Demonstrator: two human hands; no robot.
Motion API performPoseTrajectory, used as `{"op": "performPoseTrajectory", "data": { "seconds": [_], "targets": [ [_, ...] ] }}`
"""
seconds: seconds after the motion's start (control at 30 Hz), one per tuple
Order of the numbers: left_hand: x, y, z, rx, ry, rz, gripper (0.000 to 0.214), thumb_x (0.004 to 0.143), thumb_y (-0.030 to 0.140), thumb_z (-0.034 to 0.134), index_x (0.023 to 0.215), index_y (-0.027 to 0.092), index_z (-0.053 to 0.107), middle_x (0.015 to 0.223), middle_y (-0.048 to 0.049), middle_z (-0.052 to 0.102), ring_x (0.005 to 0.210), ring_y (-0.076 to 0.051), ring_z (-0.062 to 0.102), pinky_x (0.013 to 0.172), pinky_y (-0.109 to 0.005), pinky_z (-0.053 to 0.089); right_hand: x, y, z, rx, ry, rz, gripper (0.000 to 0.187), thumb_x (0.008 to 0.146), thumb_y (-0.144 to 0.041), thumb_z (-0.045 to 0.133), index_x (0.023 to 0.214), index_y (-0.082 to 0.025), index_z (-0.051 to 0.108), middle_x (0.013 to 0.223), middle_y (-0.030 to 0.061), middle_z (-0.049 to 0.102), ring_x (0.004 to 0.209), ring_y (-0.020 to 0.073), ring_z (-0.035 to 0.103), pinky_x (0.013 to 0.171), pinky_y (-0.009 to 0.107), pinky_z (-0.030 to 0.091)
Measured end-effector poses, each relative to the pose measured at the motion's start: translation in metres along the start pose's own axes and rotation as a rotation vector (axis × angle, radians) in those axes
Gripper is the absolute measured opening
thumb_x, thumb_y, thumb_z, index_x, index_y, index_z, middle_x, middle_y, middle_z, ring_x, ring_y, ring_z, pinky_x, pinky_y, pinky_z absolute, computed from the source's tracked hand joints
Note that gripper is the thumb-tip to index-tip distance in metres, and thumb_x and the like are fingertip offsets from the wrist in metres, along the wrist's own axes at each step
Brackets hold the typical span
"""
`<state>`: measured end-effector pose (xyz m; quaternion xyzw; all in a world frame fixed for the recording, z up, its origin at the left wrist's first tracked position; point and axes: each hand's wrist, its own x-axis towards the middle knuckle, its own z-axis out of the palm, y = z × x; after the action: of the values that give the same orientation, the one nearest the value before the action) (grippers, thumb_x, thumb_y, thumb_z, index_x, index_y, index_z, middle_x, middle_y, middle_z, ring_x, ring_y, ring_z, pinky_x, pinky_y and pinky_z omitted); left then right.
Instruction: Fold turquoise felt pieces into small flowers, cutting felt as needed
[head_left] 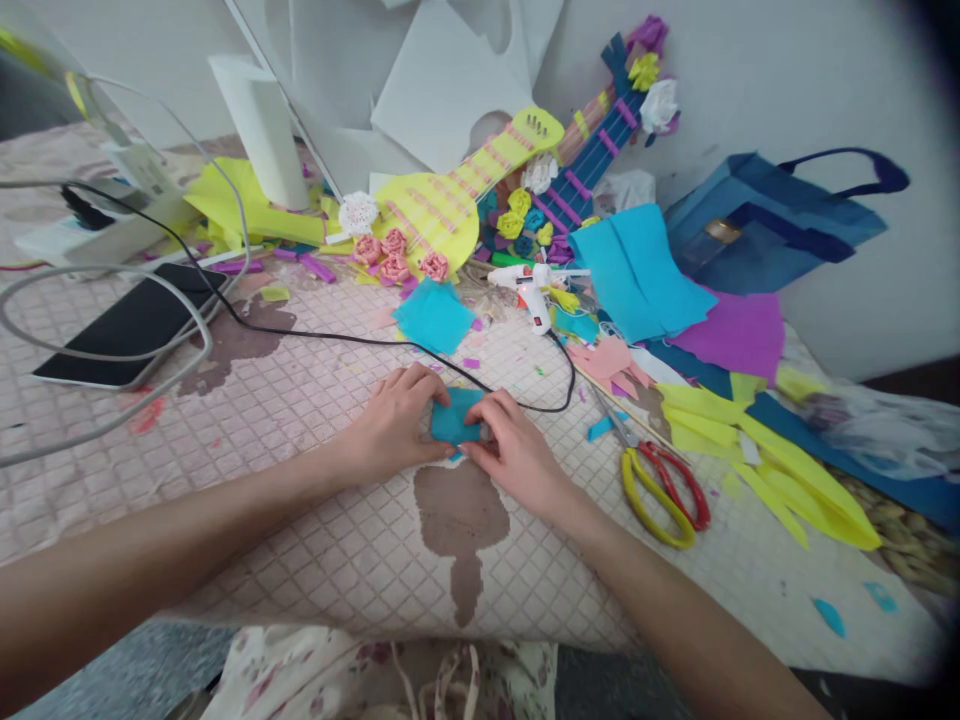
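Observation:
A small teal foam piece point(454, 416) lies folded on the pink quilted cloth point(315, 400), held between both hands. My left hand point(397, 415) pinches its left side with curled fingers. My right hand point(511, 445) presses and grips its right edge. A black cable point(315, 334) runs just behind the hands toward a white glue gun point(529, 291).
Yellow-and-red scissors point(664, 490) lie right of my right hand. Teal square point(435, 315), cyan sheet point(637, 270), purple and yellow foam scraps lie around. A yellow foam guitar point(450, 200), a blue one point(592, 150), a blue bag point(765, 220) and a dark tablet point(127, 325) stand further off.

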<state>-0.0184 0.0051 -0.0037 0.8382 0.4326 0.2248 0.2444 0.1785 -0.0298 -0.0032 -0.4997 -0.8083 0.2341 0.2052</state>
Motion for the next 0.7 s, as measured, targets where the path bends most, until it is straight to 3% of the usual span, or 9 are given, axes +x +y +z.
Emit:
{"op": "performPoseTrajectory", "data": {
  "seconds": [0.23, 0.5, 0.7],
  "targets": [
    [0.002, -0.009, -0.008, -0.12, -0.081, 0.071, 0.036, 0.064, 0.026, 0.077, 0.094, 0.019, 0.059, 0.109, -0.0083, 0.052, 0.105, -0.027, 0.051, 0.093, -0.046, 0.043, 0.0, 0.0, -0.007, 0.091, -0.04, -0.005, 0.015, 0.084, -0.021, 0.061, 0.096, -0.021, 0.051, 0.097, 0.0023, 0.047, 0.073, 0.0122, 0.051, 0.069, 0.028, 0.046],
    [0.001, -0.013, -0.019, -0.158, -0.224, 0.21, 0.003, 0.079, 0.022, 0.066, 0.08, 0.022, 0.068, 0.125, -0.0069, 0.051, 0.119, -0.027, 0.047, 0.1, -0.045, 0.039, 0.0, 0.003, -0.02, 0.256, -0.165, -0.031, 0.01, 0.082, -0.011, 0.059, 0.083, -0.02, 0.054, 0.099, 0.0026, 0.046, 0.09, 0.0135, 0.053, 0.077, 0.028, 0.051],
    [0.001, -0.012, -0.022, -0.13, -0.259, 0.219, 0.012, 0.083, 0.024, 0.061, 0.075, 0.023, 0.069, 0.13, -0.0058, 0.052, 0.122, -0.028, 0.046, 0.1, -0.046, 0.038, 0.002, 0.004, -0.025, 0.222, -0.179, -0.094, 0.012, 0.082, -0.008, 0.055, 0.083, -0.02, 0.057, 0.097, 0.0029, 0.049, 0.088, 0.0142, 0.055, 0.073, 0.028, 0.05]
  ]
}}
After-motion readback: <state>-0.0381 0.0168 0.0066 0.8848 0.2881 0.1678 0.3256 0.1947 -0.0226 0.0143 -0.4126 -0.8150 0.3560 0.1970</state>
